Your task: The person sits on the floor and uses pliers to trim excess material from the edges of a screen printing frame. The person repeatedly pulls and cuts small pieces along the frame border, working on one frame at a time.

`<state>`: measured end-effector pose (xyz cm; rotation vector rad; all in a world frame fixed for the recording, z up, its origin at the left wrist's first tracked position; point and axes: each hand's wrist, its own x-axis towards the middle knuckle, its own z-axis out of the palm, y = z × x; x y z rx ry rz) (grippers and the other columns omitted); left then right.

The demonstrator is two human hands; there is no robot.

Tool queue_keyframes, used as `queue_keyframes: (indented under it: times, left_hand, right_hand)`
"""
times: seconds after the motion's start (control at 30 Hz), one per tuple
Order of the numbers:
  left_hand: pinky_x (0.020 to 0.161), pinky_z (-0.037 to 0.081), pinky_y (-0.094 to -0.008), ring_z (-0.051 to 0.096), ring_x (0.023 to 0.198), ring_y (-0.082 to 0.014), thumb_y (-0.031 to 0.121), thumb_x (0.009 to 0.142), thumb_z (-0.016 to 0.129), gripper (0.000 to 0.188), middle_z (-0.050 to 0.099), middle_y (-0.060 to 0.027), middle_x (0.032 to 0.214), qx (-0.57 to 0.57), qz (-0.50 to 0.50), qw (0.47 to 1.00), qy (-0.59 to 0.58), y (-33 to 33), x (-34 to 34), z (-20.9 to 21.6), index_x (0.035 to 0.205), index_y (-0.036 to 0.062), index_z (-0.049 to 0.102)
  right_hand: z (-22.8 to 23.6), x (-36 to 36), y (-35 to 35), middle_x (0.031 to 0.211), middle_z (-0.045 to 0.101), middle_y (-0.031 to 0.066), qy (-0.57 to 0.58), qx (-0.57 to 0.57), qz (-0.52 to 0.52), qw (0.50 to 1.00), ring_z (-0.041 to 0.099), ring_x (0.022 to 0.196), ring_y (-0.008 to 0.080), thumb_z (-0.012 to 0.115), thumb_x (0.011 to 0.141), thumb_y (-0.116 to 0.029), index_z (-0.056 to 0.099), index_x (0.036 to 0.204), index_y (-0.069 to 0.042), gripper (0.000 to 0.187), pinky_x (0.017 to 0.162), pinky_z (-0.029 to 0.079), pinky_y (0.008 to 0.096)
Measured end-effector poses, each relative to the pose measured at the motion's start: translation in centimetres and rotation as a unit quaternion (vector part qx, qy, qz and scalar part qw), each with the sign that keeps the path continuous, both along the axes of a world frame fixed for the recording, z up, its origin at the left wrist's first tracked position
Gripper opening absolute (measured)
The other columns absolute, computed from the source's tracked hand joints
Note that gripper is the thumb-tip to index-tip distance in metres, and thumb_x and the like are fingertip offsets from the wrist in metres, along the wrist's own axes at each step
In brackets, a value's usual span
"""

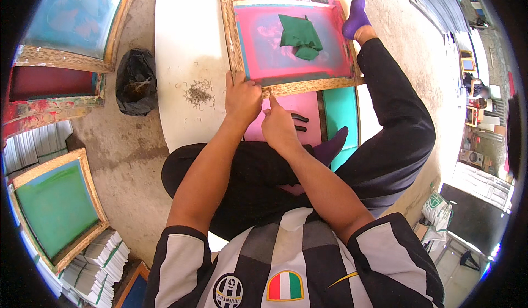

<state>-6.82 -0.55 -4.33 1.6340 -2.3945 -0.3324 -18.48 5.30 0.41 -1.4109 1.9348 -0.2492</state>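
A silkscreen frame (297, 86) of speckled, worn wood with pink-stained mesh lies before me. My left hand (243, 98) is closed on its near left corner. Just to the right, my right hand (279, 125) touches the near rail with its outstretched index finger; the thumb is apart and the other fingers are curled, with nothing visible in them. A crumpled green cloth (301, 37) rests on the mesh. Beside my right hand, black pliers handles (300, 122) show on a pink surface (311, 104); the pliers' head is hidden.
Small bent staples (199, 93) lie heaped on the white board (187, 28). A black plastic bag (137, 82) stands left of it. More framed screens (66, 55) and bundled paper stacks (96, 269) line the left. My purple-socked foot (356, 19) is beside the frame's far right corner.
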Motion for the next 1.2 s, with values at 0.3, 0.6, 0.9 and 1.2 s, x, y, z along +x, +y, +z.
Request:
queue_keyframes:
  times: [0.3,0.6,0.9,1.2]
  left_hand:
    - [0.117,0.027,-0.0600,0.056,0.119,-0.0267,0.025,0.076,0.082,0.023,0.075,-0.0022,0.102,0.038,0.006,0.999,0.020,0.0,0.4,1.1,0.096,0.0151,0.078]
    - [0.116,0.028,-0.0607,0.054,0.121,-0.0264,0.025,0.076,0.082,0.022,0.074,-0.0023,0.103,0.055,0.006,0.998,-0.011,-0.3,0.3,1.0,0.095,0.0152,0.079]
    - [0.116,0.028,-0.0583,0.052,0.122,-0.0278,0.024,0.074,0.081,0.020,0.073,-0.0035,0.099,0.046,0.017,0.997,0.054,-0.2,0.4,1.3,0.089,0.0107,0.079]
    - [0.116,0.029,-0.0584,0.052,0.122,-0.0275,0.027,0.073,0.083,0.024,0.073,-0.0029,0.098,0.053,0.013,0.997,0.051,-0.2,0.7,1.8,0.090,0.0112,0.079]
  right_hand:
    - [-0.6,1.1,1.9,0.096,0.067,0.0363,-0.014,-0.029,-0.048,0.998,0.067,0.098,0.0514,0.049,0.100,-0.009,0.045,0.145,0.005,0.047,0.086,0.052,0.0587]
    - [1.7,-1.9,-1.3,0.101,0.068,0.0353,-0.004,0.007,0.063,0.998,0.068,0.099,0.0511,0.056,0.096,-0.013,0.049,0.137,0.006,0.045,0.085,0.054,0.0565]
    - [-1.4,-4.8,1.4,0.077,0.058,0.0059,-0.212,0.082,-0.153,0.962,0.049,0.048,0.0086,0.052,0.106,-0.023,0.055,0.139,-0.007,0.038,0.040,0.041,0.0267]
    - [-0.5,-3.0,0.8,0.100,0.074,0.0186,-0.192,0.034,-0.121,0.973,0.071,0.081,0.0257,0.055,0.102,-0.018,0.056,0.142,-0.003,0.042,0.077,0.055,0.0379]
